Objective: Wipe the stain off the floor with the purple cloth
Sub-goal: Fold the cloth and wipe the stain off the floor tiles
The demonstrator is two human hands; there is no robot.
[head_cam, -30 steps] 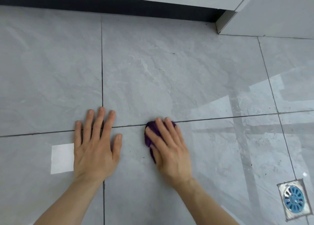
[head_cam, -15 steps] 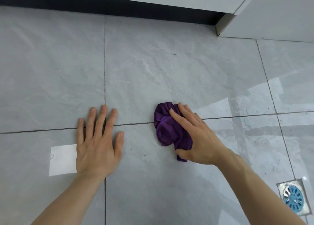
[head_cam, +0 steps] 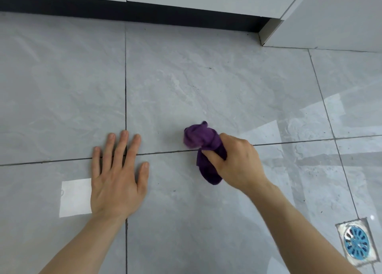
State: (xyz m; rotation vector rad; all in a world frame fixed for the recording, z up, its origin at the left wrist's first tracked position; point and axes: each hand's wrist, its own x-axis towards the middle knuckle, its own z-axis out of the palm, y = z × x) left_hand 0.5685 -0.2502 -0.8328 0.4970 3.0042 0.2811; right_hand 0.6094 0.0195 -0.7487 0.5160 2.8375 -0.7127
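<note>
The purple cloth (head_cam: pixel 203 147) is bunched up on the grey tiled floor (head_cam: pixel 206 87), lying across a grout line near the middle. My right hand (head_cam: pixel 237 162) is closed around its right side, fingers curled into the fabric. My left hand (head_cam: pixel 117 174) lies flat on the floor to the left, fingers spread, over the crossing of two grout lines. A few small dark specks show on the tiles around the cloth; I cannot make out a distinct stain.
A square floor drain (head_cam: pixel 356 242) with a blue grate sits at the lower right. White cabinets with a dark toe-kick (head_cam: pixel 144 11) run along the far edge, and a white cabinet corner (head_cam: pixel 268 35) juts out at the upper right.
My right hand went from lying flat on the cloth to gripping it in a fist, and cloth and hand shifted to the right. My left hand stayed planted.
</note>
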